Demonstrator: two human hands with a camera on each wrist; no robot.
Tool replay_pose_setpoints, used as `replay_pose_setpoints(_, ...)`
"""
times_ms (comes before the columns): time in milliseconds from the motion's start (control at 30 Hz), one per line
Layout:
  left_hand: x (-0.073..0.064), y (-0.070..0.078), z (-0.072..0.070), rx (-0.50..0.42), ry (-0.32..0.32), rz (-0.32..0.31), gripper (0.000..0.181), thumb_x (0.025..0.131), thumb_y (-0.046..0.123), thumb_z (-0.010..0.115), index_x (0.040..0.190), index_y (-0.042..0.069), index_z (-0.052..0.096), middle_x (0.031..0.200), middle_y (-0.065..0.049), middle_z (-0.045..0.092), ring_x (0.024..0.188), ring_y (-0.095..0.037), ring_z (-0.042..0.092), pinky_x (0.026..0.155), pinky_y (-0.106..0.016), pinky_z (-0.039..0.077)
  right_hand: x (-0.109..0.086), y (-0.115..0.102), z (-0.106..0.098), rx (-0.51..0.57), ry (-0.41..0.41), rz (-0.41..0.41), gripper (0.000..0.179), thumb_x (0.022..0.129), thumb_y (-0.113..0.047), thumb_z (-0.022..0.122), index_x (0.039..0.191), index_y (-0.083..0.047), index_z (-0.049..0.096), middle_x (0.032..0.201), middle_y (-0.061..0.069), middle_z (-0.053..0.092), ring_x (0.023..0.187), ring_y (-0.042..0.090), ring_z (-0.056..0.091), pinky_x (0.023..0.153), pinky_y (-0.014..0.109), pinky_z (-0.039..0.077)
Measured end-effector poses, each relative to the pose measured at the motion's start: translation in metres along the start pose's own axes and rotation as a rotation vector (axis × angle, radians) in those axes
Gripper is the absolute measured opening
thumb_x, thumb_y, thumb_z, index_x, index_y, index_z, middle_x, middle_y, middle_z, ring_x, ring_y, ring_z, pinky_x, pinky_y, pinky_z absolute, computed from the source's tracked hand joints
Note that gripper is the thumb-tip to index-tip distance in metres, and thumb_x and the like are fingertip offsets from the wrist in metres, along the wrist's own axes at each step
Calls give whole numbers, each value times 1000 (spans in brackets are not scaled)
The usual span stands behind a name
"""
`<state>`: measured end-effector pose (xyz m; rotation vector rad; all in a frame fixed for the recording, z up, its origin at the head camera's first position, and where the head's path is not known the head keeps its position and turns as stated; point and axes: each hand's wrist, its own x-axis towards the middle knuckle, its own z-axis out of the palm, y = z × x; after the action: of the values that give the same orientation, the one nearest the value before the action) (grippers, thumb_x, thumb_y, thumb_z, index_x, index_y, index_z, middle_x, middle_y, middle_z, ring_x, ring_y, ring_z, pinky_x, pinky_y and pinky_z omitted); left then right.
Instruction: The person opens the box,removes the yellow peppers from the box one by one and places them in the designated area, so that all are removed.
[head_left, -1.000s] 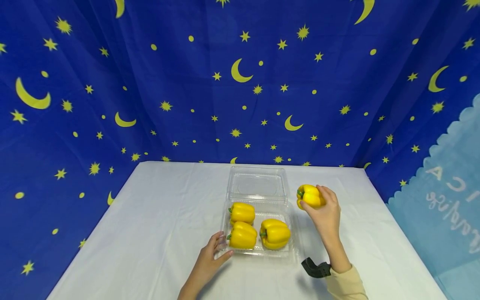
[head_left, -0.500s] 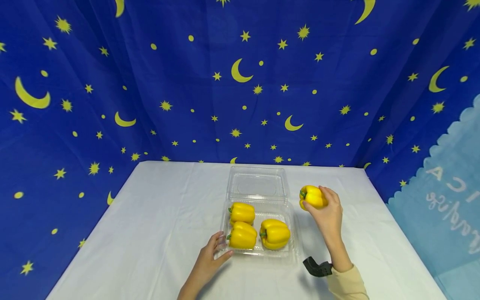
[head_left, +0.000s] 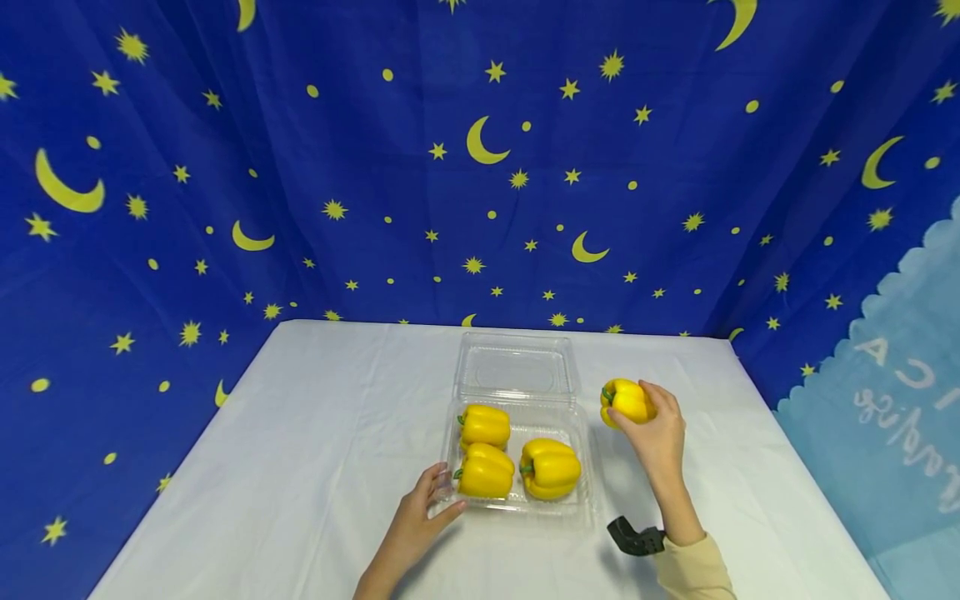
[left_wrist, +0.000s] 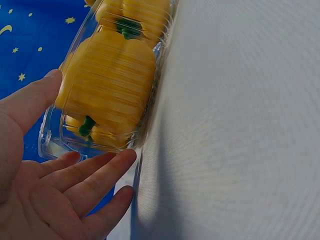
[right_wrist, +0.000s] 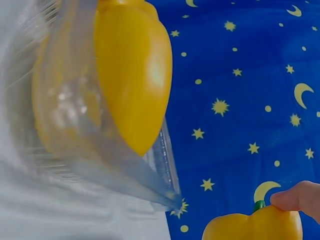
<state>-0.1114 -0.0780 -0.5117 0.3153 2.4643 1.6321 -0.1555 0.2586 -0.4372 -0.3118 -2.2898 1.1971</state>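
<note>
Nearest you, the black plastic mount (head_left: 636,537) juts from your R wrist, prob. to carry the cam. Your bare L grip (head_left: 412,518) is spread wide, fingers fairly straight, touching the near-left corner of a clear ribbed plastic tray (head_left: 525,506) w/o wrapping round it; prob. just to stop light plastic sliding on the white cloth-covered tabletop (head_left: 352,417).

In the tray, 3 glossy yellow peppers w/ green stems lie on their sides, prob. steadier that way: a near-left pepper (head_left: 486,472), a near-right pepper (head_left: 551,469), a far-left pepper (head_left: 485,427) behind the first.

Further out, R of the tray, your R grip (head_left: 656,427) is closed to pepper width on a 4th glossy yellow bell pepper (head_left: 626,402), off the tabletop. Thumb & fingers pinch the body, prob. 'cause it's firmer than the stem.

Beyond, the clear hinged lid (head_left: 516,367) lies folded back, presumably for access from above; then a blue star-and-moon curtain (head_left: 540,200).
</note>
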Motion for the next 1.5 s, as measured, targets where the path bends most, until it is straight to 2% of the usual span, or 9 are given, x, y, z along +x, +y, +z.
replay_pose_setpoints(367, 0, 0, -1, 0, -2, 8, 69, 88, 30, 67, 139, -4, 35, 136, -32, 49, 121, -45, 54, 101, -57, 44, 0, 10, 4, -22, -29, 22, 61, 73, -9, 79, 125, 11, 54, 130, 31, 50, 121, 45, 47, 106, 59, 39)
replay_pose_setpoints(633, 0, 2, -2, -15, -8, -2, 69, 88, 30, 67, 140, -2, 35, 141, -31, 44, 125, -46, 50, 103, -56, 44, 1, 18, 7, -43, -28, 2, 63, 71, -9, 80, 124, 12, 54, 127, 33, 52, 120, 47, 48, 104, 59, 40)
replay_pose_setpoints(1100, 0, 2, -1, -30, -8, -12, 68, 88, 30, 68, 140, 0, 36, 141, -30, 45, 126, -45, 49, 103, -55, 44, -2, 26, 11, -107, -78, 30, 63, 73, -10, 80, 125, 12, 53, 128, 33, 51, 120, 47, 47, 106, 59, 37)
replay_pose_setpoints(1500, 0, 2, -1, 0, -2, -14, 70, 87, 34, 68, 140, -1, 36, 140, -30, 45, 125, -46, 50, 103, -57, 43, -5, 38, 14, -134, -90, 25, 63, 71, -8, 80, 124, 13, 53, 127, 34, 51, 121, 48, 47, 107, 59, 37)
